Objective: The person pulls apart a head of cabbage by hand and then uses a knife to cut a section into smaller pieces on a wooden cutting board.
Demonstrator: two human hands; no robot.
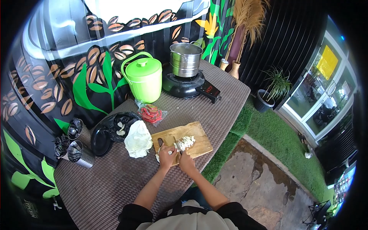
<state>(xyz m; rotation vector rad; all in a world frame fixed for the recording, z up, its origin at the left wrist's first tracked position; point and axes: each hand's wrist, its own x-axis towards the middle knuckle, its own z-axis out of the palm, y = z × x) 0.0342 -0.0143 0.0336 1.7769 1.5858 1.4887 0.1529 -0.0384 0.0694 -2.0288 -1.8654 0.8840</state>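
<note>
A wooden cutting board (202, 142) lies near the table's front edge, with a heap of shredded cabbage (186, 143) on it. My right hand (186, 162) is closed around the handle of a knife (176, 144), its blade pointing away from me beside the shreds. Just left of the blade, my left hand (166, 156) has its fingers bent over a pale piece of cabbage (170, 152), mostly hidden beneath them. A large cabbage leaf (138, 140) rests on the table left of the board.
Behind the leaf sit a black plastic bag (122, 122) and a bag of red chillies (150, 114). Further back stand a green lidded bucket (143, 78) and a steel pot (185, 61) on a portable stove (184, 85). Metal cutlery holders (81, 155) are at left.
</note>
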